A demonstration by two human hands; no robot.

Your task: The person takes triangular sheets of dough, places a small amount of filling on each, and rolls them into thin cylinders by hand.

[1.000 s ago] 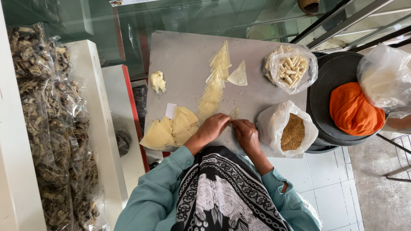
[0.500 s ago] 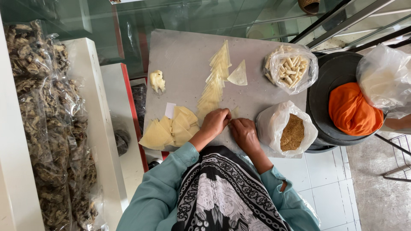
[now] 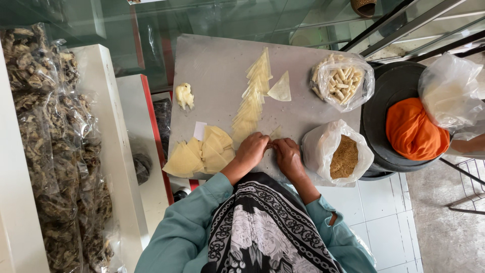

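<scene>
Head view looks straight down on a grey metal surface (image 3: 217,65) where the person's two hands meet at the near edge. Left hand (image 3: 251,150) and right hand (image 3: 288,155) touch fingertip to fingertip, both with fingers curled and pinching a small pale yellow triangular pastry wrapper (image 3: 275,133) that lies on the surface just beyond them; how much of it sits inside the grip is hidden by the knuckles. Just left of the left hand is a loose stack of pale yellow pastry sheets (image 3: 199,154), and a fanned row of the same wrappers (image 3: 254,96) runs away from the hands toward the far side, with a single folded triangle of pastry (image 3: 280,88) beside it. A small lump of whitish dough (image 3: 184,95) lies well apart on the left. Near the right hand stands an open clear plastic bag of brown crumbs (image 3: 344,156), and beyond it a clear plastic bag of short pale sticks (image 3: 341,81).
</scene>
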